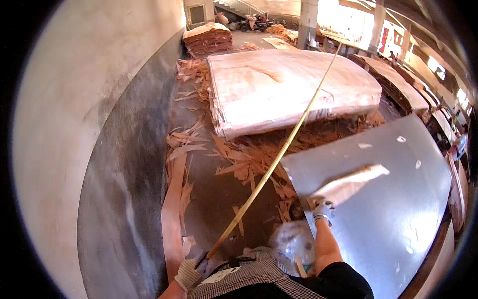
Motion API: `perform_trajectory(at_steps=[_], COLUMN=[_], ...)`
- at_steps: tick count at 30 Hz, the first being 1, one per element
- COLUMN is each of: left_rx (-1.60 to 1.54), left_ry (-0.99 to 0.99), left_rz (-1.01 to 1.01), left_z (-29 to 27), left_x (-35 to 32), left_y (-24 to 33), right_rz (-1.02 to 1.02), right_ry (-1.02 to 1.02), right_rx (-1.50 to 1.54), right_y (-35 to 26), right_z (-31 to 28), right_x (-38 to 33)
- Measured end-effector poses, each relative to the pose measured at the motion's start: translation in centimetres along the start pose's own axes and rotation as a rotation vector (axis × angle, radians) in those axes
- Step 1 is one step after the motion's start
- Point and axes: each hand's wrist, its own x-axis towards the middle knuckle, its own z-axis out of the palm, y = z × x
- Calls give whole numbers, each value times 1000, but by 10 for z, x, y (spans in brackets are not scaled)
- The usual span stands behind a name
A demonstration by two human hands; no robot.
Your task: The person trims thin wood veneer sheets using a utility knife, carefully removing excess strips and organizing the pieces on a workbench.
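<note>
My left hand (190, 273), in a striped knit work glove, is closed round the lower end of a long yellowish bamboo pole (269, 172). The pole slants up and away to the right, crossing in front of the big veneer stack (294, 84). At the left edge of a smooth grey tabletop (378, 219), my gloved right hand (324, 211) grips the near end of a torn piece of wood veneer (351, 184). That piece lies slanted over the surface, its far end pointing right. The fingertips of both hands are partly hidden.
Reddish veneer scraps (249, 164) litter the floor between the table and the stack. A long veneer strip (172, 219) lies along the wall (124, 199) at left. Clear plastic (294, 241) sits by my waist. More stacks (393, 82) and a person (459, 144) are at right.
</note>
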Motion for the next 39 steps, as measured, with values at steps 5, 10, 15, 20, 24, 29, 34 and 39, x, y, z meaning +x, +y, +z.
perform_trajectory(at_steps=[5, 10, 15, 20, 24, 29, 34, 39], left_rx=[61, 138, 33, -214, -306, -137, -139, -47], left_ry=[72, 40, -3, -168, -298, -289, -257, -285], left_rz=[40, 174, 250, 291, 136, 74, 36, -141], left_z=[-75, -157, -248, -324, -378, -443, -522, -581], left_x=[112, 269, 461, 633, 748, 880, 958, 1005], left_y=[-30, -91, -115, -72, -43, -24, -33, -2], right_rz=[-110, -105, 39, 201, 41, -242, -334, -178], right_ry=[-56, -3, 112, 69, 174, 292, 250, 287], right_rx=[-54, -78, -37, 88, 195, 361, 234, -174], right_y=[-150, -224, -250, -329, -463, -659, -849, -937], right_z=[-9, 7, 12, -10, -9, -32, -77, -101], right_x=[31, 63, 57, 63, 110, 263, 458, 619])
